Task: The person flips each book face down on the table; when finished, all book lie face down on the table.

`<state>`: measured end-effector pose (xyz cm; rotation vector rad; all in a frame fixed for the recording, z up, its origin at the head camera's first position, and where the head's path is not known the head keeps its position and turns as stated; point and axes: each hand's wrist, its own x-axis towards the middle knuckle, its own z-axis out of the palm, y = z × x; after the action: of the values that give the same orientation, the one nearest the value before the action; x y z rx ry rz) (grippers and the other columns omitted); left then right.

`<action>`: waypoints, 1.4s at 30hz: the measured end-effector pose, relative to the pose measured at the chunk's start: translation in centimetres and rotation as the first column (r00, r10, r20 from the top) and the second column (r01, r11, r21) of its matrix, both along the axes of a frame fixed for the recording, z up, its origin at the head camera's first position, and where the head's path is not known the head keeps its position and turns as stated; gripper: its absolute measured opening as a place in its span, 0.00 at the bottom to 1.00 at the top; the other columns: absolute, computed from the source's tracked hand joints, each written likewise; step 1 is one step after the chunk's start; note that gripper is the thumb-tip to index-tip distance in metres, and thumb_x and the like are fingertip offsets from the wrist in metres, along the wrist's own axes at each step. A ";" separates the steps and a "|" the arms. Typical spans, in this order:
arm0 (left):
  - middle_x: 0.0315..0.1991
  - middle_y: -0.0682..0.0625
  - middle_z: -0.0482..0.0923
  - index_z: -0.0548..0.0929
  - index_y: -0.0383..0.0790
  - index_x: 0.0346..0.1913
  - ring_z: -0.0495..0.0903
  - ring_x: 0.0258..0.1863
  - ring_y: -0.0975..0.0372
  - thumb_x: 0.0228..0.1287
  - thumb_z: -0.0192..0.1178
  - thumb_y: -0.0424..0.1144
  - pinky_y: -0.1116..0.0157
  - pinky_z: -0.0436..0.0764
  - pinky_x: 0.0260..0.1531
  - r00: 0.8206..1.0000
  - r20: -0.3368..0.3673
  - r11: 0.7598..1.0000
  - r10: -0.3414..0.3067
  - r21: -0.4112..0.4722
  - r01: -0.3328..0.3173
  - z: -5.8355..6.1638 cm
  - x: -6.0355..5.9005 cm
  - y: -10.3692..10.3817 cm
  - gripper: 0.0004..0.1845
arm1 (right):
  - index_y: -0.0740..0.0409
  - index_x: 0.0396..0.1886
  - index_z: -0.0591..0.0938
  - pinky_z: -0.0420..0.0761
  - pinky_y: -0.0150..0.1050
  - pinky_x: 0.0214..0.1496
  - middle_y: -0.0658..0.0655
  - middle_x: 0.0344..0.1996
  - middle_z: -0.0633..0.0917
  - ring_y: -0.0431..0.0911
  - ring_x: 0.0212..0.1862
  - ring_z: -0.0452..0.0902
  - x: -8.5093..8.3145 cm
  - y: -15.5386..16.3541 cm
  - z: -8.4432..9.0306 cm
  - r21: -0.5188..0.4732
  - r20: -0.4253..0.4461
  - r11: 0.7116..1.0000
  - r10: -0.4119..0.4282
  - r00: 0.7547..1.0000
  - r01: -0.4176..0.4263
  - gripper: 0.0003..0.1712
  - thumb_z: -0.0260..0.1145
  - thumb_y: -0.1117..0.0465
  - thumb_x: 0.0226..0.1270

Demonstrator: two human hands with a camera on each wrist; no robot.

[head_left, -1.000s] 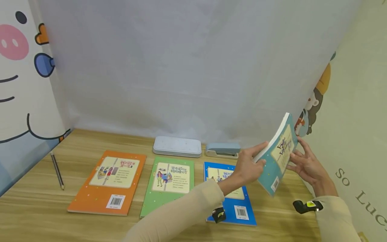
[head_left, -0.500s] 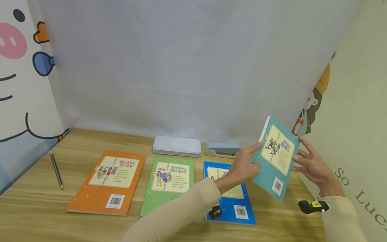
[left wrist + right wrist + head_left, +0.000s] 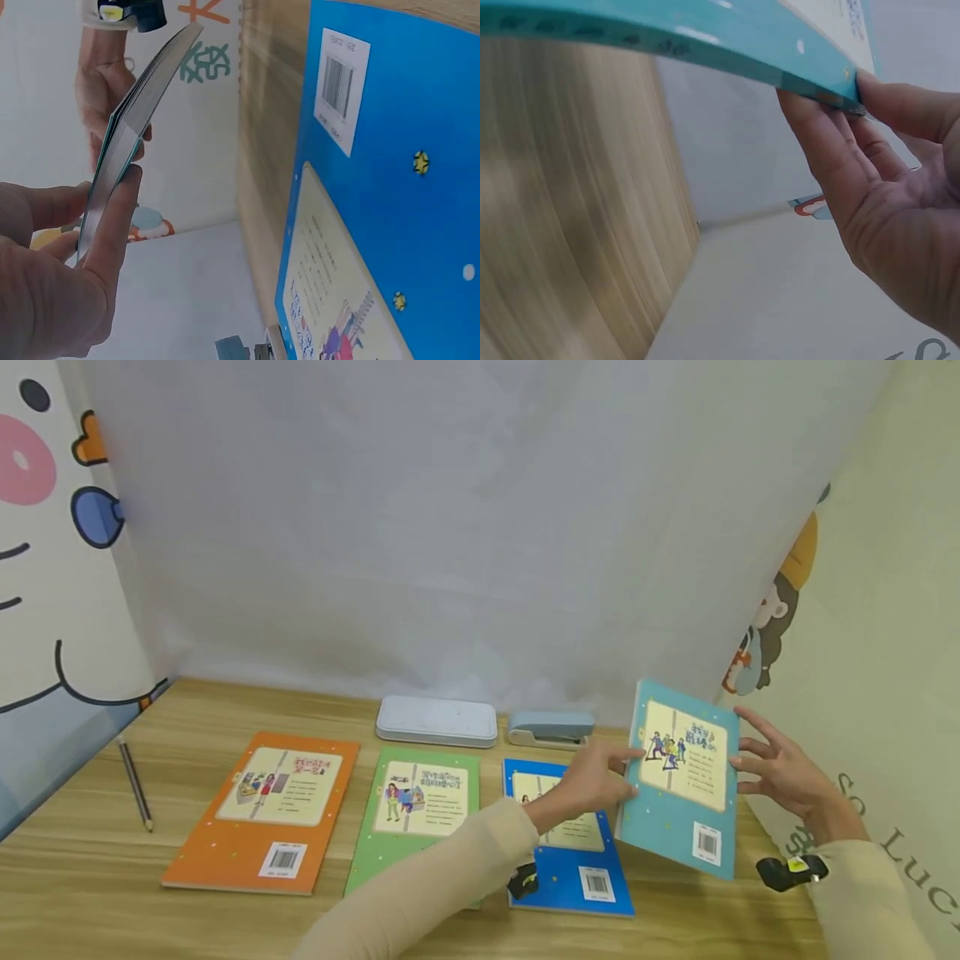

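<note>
A teal paperback book (image 3: 678, 827) is held up above the right part of the table, its back cover with a barcode facing the head camera. My left hand (image 3: 592, 781) pinches its left edge between thumb and fingers; the left wrist view shows the page edges (image 3: 142, 112) between them. At the spine side, my right hand (image 3: 795, 781) grips the book with thumb on the cover and fingers behind, plain in the right wrist view. Beneath my left forearm lies a blue book (image 3: 570, 893), partly covered by that hand and sleeve.
An orange book (image 3: 225, 852) and a green book (image 3: 375, 860) lie on the wooden table (image 3: 75, 877). Behind them sit a pale blue case (image 3: 437, 722) and a stapler (image 3: 551, 728). A pencil (image 3: 135, 783) lies far left. A white curtain (image 3: 450, 527) hangs at the back.
The teal book has turned so its back cover faces the head camera more squarely, and it has come slightly lower and left. My right hand has shifted right and keeps its grip.
</note>
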<state>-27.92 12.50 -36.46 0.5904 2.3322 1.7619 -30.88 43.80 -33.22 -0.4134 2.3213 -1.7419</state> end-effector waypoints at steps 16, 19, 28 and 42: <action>0.37 0.43 0.87 0.80 0.40 0.63 0.86 0.21 0.60 0.55 0.70 0.23 0.66 0.84 0.19 0.987 0.122 0.993 0.101 0.049 -0.107 -3.4 0.6 2.7 0.30 | 0.61 0.80 0.38 0.87 0.45 0.46 0.62 0.53 0.79 0.42 0.46 0.82 -1.4 1.4 -1.2 0.387 0.098 0.921 -0.087 0.991 0.042 0.54 0.66 0.60 0.71; 0.36 0.45 0.86 0.81 0.40 0.62 0.85 0.19 0.58 0.54 0.70 0.22 0.65 0.84 0.18 0.981 0.166 0.992 0.100 0.057 -0.111 -4.1 0.8 3.3 0.30 | 0.62 0.80 0.38 0.87 0.44 0.45 0.68 0.57 0.76 0.43 0.45 0.81 -1.4 1.7 -1.8 0.417 0.112 0.908 -0.095 0.989 0.040 0.55 0.66 0.60 0.70; 0.23 0.51 0.77 0.82 0.40 0.61 0.84 0.16 0.55 0.52 0.70 0.20 0.65 0.84 0.16 0.972 0.209 0.990 0.105 0.069 -0.122 -5.6 1.3 5.1 0.31 | 0.63 0.80 0.40 0.86 0.44 0.43 0.74 0.60 0.74 0.43 0.44 0.81 -1.0 2.4 -2.8 0.448 0.139 0.892 -0.134 0.981 0.059 0.53 0.66 0.62 0.70; 0.19 0.43 0.83 0.82 0.39 0.60 0.87 0.20 0.51 0.50 0.71 0.19 0.66 0.84 0.18 0.954 0.287 0.994 0.087 0.046 -0.104 -6.4 1.6 6.0 0.31 | 0.67 0.79 0.44 0.85 0.46 0.47 0.82 0.63 0.66 0.48 0.48 0.80 -1.4 3.1 -4.8 0.492 0.164 0.868 -0.165 0.973 0.065 0.49 0.65 0.64 0.70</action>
<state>-26.32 18.54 -42.88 0.2152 2.1487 1.8253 -32.26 46.85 -38.00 -0.0058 2.5500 -1.1071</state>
